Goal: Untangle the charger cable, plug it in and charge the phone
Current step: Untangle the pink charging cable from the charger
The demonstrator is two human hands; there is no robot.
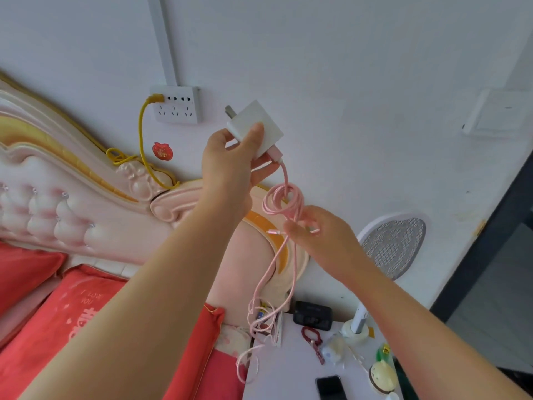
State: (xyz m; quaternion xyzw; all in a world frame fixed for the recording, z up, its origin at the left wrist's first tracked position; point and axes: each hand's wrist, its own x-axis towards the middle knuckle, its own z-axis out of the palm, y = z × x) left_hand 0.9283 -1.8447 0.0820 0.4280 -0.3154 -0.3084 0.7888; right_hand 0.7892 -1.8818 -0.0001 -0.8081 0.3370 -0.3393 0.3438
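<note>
Left hand [230, 166] clamped on white square charger brick [255, 129], prongs aimed up-left toward white wall socket panel [176, 104]; yellow cable [142, 131] in its left outlet. Pink braided charger cable [284, 203] hangs from brick, tangled coil just below left hand. Right hand [326, 241] pinches cable strands under coil, metal connector tip just left of fingers. Loose loops drop to white bedside table [291, 370]. Black phone [331, 387] flat on table, well below right hand.
</note>
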